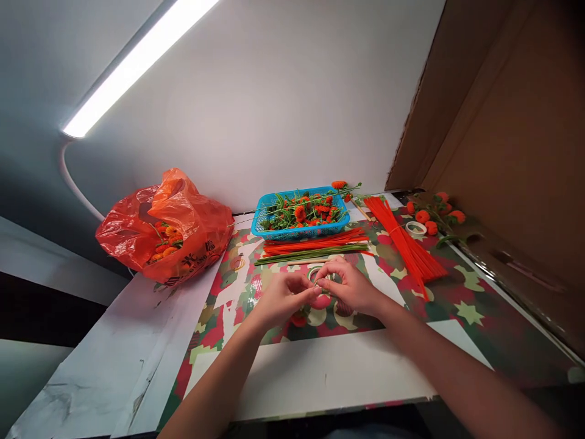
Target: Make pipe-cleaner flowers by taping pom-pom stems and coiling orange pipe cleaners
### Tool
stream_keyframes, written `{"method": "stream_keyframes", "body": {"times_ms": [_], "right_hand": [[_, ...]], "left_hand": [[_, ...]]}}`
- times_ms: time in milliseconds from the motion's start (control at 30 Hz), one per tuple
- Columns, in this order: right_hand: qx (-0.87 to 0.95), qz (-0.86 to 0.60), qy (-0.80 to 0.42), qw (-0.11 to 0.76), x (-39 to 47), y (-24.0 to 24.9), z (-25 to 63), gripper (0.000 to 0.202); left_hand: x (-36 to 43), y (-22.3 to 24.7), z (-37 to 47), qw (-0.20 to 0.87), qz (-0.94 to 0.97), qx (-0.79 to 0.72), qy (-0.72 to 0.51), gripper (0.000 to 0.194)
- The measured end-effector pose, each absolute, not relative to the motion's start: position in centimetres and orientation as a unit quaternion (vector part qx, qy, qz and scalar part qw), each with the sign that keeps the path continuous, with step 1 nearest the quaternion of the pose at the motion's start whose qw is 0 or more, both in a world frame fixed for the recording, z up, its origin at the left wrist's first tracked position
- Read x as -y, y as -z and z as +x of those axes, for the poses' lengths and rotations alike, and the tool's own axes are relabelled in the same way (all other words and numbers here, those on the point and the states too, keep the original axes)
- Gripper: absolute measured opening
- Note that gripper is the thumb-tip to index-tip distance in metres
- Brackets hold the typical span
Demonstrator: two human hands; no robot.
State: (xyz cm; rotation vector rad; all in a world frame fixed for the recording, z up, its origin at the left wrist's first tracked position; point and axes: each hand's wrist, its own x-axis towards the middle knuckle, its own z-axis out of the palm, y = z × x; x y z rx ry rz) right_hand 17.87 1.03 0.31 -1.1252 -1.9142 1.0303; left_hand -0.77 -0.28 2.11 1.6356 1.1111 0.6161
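My left hand [286, 297] and my right hand [350, 286] meet over the middle of the table, thumbs and fingertips pinched close together. Between them is something thin and greenish, too small to make out. An orange flower head [299, 318] shows just under my left hand, partly hidden by it. Behind my fingers lies a pale roll of tape [314, 273], largely covered by the right hand. Just beyond are green pipe cleaners [315, 252] and a bundle of orange pipe cleaners [292, 247], with a thin wooden stick [304, 262] alongside.
A blue basket [301, 231] holds orange flowers with green stems. To the left sits an orange plastic bag [201, 219] of flowers. At right are a large orange pipe-cleaner bundle [406, 250], a white tape roll [415, 229] and flowers [423, 216] beside a cardboard wall [503, 152].
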Motion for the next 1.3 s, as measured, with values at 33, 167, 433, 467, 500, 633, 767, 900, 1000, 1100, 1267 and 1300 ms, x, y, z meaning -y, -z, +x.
{"method": "stream_keyframes", "body": {"times_ms": [33,167,433,467,500,633,767,900,1000,1100,1267,1300], "right_hand": [[0.734,-0.44,-0.39,0.34,-1.0,-0.3,17.9,0.01],[0.725,-0.459,-0.38,0.346,-1.0,-0.3,17.8,0.009],[0.759,-0.434,-0.347,0.338,-0.7,-0.6,17.5,0.011],[0.761,-0.439,-0.341,0.334,-0.7,-0.6,17.5,0.011],[0.761,-0.446,-0.335,0.33,-0.7,-0.7,17.4,0.011],[0.753,-0.477,-0.319,0.321,-0.6,-0.9,17.3,0.009],[0.757,-0.473,-0.321,0.315,-0.4,-1.0,17.3,0.024],[0.768,-0.456,-0.329,0.307,-0.2,-0.9,17.0,0.021],[0.757,-0.45,-0.349,0.32,0.0,-0.6,16.6,0.018],[0.733,-0.452,-0.371,0.348,0.2,0.0,16.4,0.016],[0.717,-0.457,-0.379,0.366,0.3,0.5,15.9,0.021],[0.724,-0.457,-0.369,0.36,0.3,0.5,15.8,0.024]], "left_hand": [[0.4,-2.1,-0.7,0.485,0.684,-0.474,-0.268,0.04],[0.4,-2.3,-0.6,0.452,0.701,-0.481,-0.269,0.041],[0.2,-1.9,-1.1,0.543,0.672,-0.457,-0.211,0.041],[0.2,-1.8,-1.0,0.522,0.674,-0.471,-0.227,0.039],[0.2,-1.9,-0.9,0.496,0.678,-0.485,-0.243,0.037],[0.4,-2.0,-0.4,0.397,0.718,-0.507,-0.264,0.033],[0.5,-2.2,-0.1,0.346,0.74,-0.516,-0.259,0.022],[0.7,-2.0,0.3,0.275,0.765,-0.525,-0.253,0.017],[0.7,-1.7,0.6,0.19,0.787,-0.537,-0.238,0.016],[-0.1,-1.8,-0.2,0.11,0.788,-0.561,-0.228,0.016],[-1.8,-3.3,-3.1,0.084,0.7,-0.614,-0.354,0.022],[-2.0,-3.5,-3.3,0.133,0.683,-0.604,-0.388,0.023]]}}
